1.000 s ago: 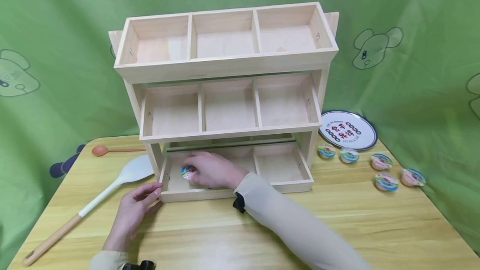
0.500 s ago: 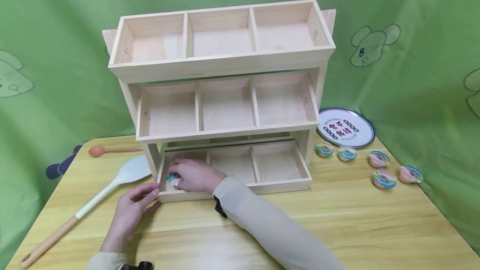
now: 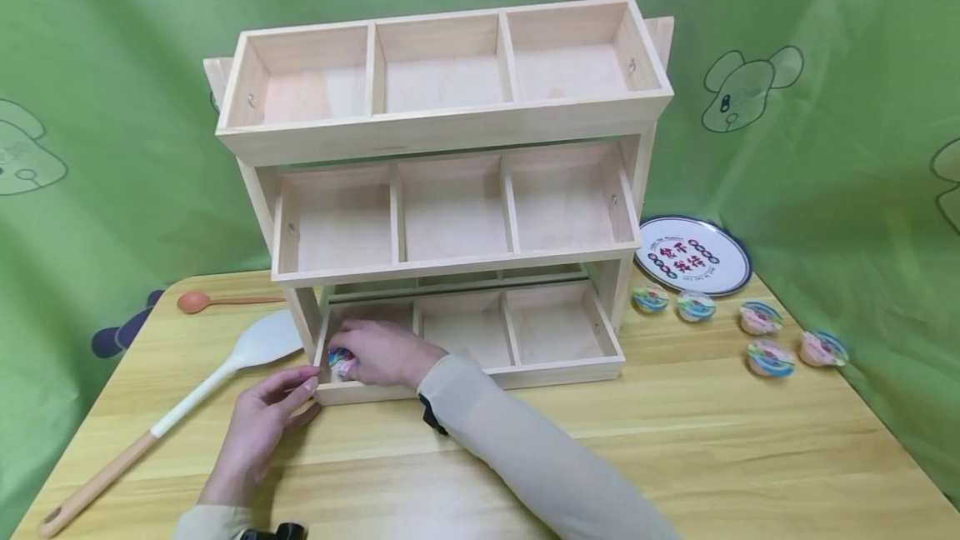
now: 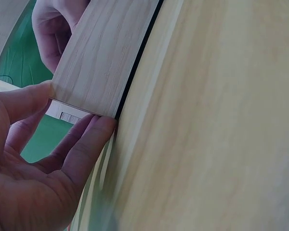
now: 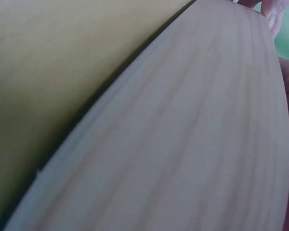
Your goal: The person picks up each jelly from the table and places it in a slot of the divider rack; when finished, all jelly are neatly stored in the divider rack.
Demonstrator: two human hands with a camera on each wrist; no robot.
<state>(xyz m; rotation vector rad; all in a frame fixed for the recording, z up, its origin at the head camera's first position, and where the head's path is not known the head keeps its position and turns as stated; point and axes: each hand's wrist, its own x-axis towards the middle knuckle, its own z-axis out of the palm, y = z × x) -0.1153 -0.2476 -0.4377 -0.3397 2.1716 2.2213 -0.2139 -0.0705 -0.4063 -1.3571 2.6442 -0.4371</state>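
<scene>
A three-tier wooden rack [image 3: 450,123] stands on the table, each tier split into three compartments. My right hand [image 3: 382,352] reaches down into the left compartment of the bottom tray [image 3: 558,373] and pinches a small jelly cup [image 3: 341,361] with a blue and pink lid, partly covered by the fingers. At the tray's front left corner, my left hand [image 3: 258,419] holds the end of the front board [image 4: 103,57]; in the left wrist view the thumb is at one edge and the fingertips at the other. That board hides most of the right hand in the right wrist view.
Several jelly cups [image 3: 769,358] sit on the table right of the rack, in front of a white plate [image 3: 693,282] with red lettering. To the left lie a white spatula [image 3: 266,340] with a wooden handle and a small orange spoon [image 3: 195,302]. Green cloth [image 3: 840,148] hangs behind.
My right hand has moved left and slightly down with the jelly cup, deeper into the bottom tray's left compartment. The left hand keeps its place at the tray corner.
</scene>
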